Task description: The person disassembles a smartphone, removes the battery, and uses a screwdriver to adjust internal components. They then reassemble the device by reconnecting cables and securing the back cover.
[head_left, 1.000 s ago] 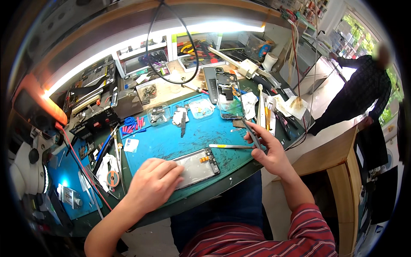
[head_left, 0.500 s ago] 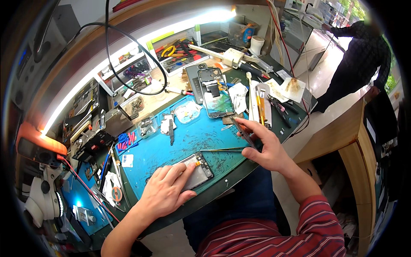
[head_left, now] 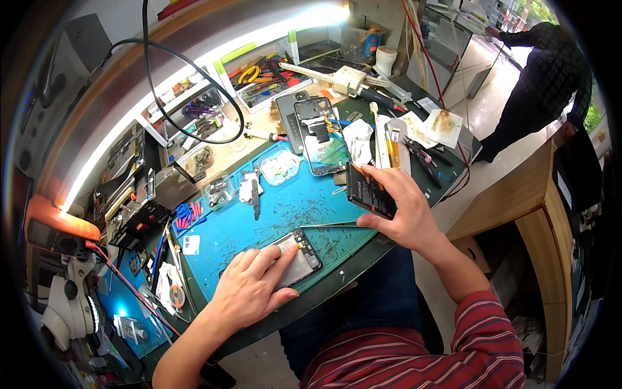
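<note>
Right hand [head_left: 405, 207] grips the battery [head_left: 370, 192] by its side, thumb at the lower corner and fingers at the upper edge, leaving the broad printed face uncovered; it's held tilted, probably so that face can be seen. Battery is above the mat's right part, apart from the frame [head_left: 301, 264]. Left hand [head_left: 253, 288] isn't closed round anything: fingers lie loosely extended over the frame, likely steadying it. Frame lies flat on the blue mat [head_left: 217, 241] near the counter's [head_left: 343, 277] front edge, presumably for easy reach. Tweezers [head_left: 330, 225] between the hands; whether the right thumb touches them, can't tell. Farther back, a stripped phone [head_left: 326, 155] and a clear tub [head_left: 280, 170] of small parts, likely tubbed so bits don't scatter. Pliers [head_left: 424, 160] off right, orange multimeter [head_left: 61, 227] far left, probably parked aside to free working room.
</note>
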A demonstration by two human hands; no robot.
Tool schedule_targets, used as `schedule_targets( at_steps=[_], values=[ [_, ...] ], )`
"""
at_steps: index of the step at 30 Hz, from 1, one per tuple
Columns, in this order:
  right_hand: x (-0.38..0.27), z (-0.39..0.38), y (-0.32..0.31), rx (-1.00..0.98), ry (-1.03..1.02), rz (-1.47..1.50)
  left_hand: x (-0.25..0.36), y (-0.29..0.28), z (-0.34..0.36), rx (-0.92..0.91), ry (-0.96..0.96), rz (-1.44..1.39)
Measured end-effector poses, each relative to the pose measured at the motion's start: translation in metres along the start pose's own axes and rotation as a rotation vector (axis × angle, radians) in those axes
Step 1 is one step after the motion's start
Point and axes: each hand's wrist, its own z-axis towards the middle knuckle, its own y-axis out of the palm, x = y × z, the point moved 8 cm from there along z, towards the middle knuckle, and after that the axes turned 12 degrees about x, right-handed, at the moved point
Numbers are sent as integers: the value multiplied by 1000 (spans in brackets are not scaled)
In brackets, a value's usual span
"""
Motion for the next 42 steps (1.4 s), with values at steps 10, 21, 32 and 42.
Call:
schedule_targets(
  at_steps=[10, 21, 32, 42],
  values=[
    [-13, 2, 17, -82, -6, 78, 3, -6, 3, 126, 48, 45],
    [-30, -4, 22, -462, -238, -82, 8, -11, -9, 230, -2, 49],
    [-31, -7, 23, -563, 207, 380, 11, -17, -32, 266, -32, 15],
    [-66, 13, 44, -345, -175, 311, 14, -16, -44, 333, -97, 81]
  ],
)
